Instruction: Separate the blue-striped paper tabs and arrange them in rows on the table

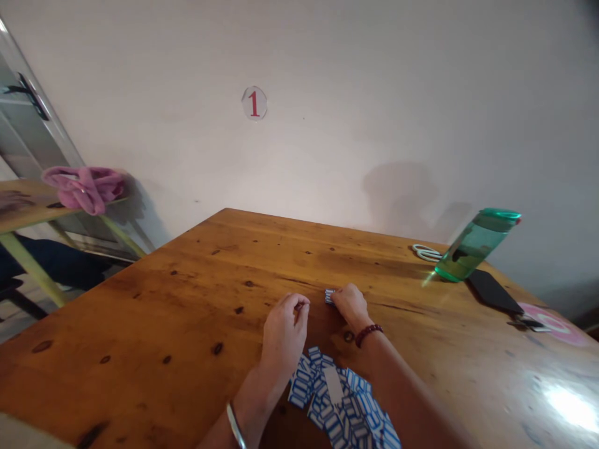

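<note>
Plain off-white wall (pixel 327 62) fills the back here, with part of a door (pixel 32 131) at the far left. Up against the wall is the far edge of a big knotty wooden tabletop (pixel 224 268), and past its left edge there's a smaller side table (pixel 28 215) with a fuzzy pink cloth thing (pixel 88 190) on the corner. Back on the main tabletop, a messy pile of white-and-blue pieces (pixel 346 411) sits down toward the near edge, between the forearms. See-through green bottle (pixel 477 246) is near the far right corner. Left hand (pixel 283 333) is out past the pile, fingers curled in, thumb and forefinger tips looking together. Right hand (pixel 350 305) is just across from it, fingers bunched. Dark flat slab (pixel 493 290) lies beside the bottle along the right edge, then a round pink patch (pixel 561 327). White cable (pixel 425 252) is looped by the far edge. Wristwear: silver bangle (pixel 234 427) on the left, dark red beads (pixel 367 335) on the right. Tiniest of all, a little stack (pixel 329 296) of similar pieces, well in from every edge, right at the right hand's fingertips; can't tell if they're actually pinching it.
</note>
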A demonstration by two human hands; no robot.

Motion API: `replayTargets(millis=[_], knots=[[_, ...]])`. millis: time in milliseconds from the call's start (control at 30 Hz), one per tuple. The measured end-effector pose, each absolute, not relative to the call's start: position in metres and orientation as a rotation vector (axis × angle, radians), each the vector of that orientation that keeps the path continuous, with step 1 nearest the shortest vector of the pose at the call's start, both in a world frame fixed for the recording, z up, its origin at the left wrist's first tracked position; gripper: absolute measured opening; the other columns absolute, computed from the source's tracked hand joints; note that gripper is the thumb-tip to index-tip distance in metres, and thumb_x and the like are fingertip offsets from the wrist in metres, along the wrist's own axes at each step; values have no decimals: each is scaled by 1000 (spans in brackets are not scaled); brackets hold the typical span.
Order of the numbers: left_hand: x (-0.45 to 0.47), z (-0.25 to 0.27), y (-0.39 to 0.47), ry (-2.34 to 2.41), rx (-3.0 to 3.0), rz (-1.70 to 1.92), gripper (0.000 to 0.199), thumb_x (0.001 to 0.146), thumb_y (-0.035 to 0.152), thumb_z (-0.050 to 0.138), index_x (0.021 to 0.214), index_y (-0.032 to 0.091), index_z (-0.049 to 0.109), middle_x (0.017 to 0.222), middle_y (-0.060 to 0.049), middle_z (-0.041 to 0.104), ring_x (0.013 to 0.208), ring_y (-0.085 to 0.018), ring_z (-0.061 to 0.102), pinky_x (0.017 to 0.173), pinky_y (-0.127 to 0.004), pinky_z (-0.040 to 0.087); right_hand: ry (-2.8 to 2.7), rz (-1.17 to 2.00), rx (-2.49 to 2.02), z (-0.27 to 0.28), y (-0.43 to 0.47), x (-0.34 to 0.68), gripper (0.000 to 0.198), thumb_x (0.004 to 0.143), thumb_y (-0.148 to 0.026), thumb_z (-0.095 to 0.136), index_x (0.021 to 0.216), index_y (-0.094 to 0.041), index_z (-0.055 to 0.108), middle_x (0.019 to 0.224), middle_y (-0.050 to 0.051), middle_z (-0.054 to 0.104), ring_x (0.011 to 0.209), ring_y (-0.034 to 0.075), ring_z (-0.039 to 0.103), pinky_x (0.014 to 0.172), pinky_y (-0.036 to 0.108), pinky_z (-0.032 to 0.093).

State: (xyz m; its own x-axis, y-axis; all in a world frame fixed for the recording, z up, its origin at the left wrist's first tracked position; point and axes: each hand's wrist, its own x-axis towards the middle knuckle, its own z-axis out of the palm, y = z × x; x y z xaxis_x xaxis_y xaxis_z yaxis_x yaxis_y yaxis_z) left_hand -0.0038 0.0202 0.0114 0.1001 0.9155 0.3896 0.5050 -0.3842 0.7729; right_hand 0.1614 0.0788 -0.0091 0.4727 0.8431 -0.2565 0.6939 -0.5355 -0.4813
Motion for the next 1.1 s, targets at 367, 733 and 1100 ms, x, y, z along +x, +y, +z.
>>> replayTargets(millis=[367,733,1100], knots=[[-10,17,24,1417,1927,1216,16,81,20,42,76,19,58,77,-2,64,73,-14,58,68,-25,42,-1329,782,-2244,1,75,164,28,85,-28,52,110,-17,52,111,7,55,91,19,57,75,38,48],[-24,27,19,1546,2170,534,14,74,18,49,71,22,62,71,-2,66,68,-17,58,57,-24,35,-1565,881,-1722,10,0,178,7,72,-18,50,70,-17,55,48,-6,52,42,10,48,42,20,35],[-36,31,23,1561,2246,466,13,73,16,49,71,20,61,68,-1,64,67,-16,57,57,-24,34,-1807,683,-1570,-20,-24,168,18,77,-26,42,67,-20,56,55,-1,57,51,14,52,50,23,38]])
